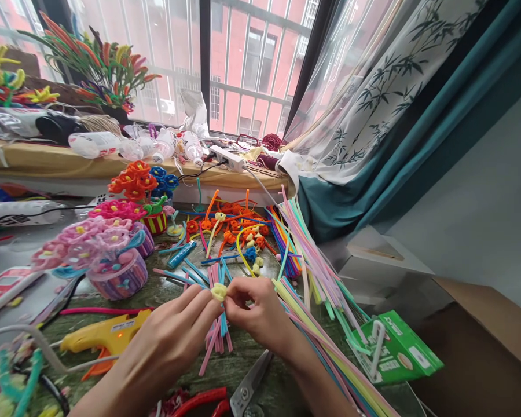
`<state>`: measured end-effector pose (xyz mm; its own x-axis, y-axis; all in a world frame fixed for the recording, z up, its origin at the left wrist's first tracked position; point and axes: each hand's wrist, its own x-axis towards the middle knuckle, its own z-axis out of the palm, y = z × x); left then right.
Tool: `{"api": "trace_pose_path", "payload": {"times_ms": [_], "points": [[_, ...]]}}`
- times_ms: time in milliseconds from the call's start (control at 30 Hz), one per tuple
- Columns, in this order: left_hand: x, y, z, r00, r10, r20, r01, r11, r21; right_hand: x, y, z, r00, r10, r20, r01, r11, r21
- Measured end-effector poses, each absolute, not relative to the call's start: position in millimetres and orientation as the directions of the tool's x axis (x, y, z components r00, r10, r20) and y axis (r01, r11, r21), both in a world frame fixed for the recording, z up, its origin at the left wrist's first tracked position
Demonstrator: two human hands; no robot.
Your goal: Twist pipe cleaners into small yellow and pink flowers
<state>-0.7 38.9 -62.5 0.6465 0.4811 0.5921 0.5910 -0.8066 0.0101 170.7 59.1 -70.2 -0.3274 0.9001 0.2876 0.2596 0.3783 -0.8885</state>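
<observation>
Between my two hands, over the middle of the table, is a small pale yellow pipe-cleaner flower (218,292). My left hand (178,327) pinches it from the left, its fingertips mostly hidden behind the back of the hand. My right hand (257,313) closes thumb and forefinger at its right edge. Below and behind the hands lie short pink and blue pipe-cleaner pieces (217,341). A yellow glue gun (106,335) with a lit orange light rests left of my left hand. Scissors (245,388) with red handles lie below my right hand.
Left stands a pot of pink and purple pipe-cleaner flowers (117,272). Orange flowers and loose stems (230,226) cover the table's back. Long pastel pipe cleaners (325,266) run along the right, by a green box (399,350). A power strip (227,158) sits on the window sill.
</observation>
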Motion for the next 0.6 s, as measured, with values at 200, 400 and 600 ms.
{"api": "trace_pose_path", "payload": {"times_ms": [200,400,600], "points": [[-0.1,43.5,-63.4,0.599,0.471,0.648,0.537,-0.836,0.111,172.7,59.1,-66.8,-0.342,0.912,0.226,0.226,0.313,-0.922],[-0.5,42.0,-62.5,0.531,0.579,0.618,0.496,-0.804,0.327,176.2,58.9,-65.4,-0.396,0.893,0.212,0.150,0.291,-0.945],[-6.9,46.3,-57.5,0.466,0.662,0.587,0.396,-0.750,0.530,182.0,56.3,-56.3,-0.474,0.869,0.145,0.083,0.208,-0.975]]}}
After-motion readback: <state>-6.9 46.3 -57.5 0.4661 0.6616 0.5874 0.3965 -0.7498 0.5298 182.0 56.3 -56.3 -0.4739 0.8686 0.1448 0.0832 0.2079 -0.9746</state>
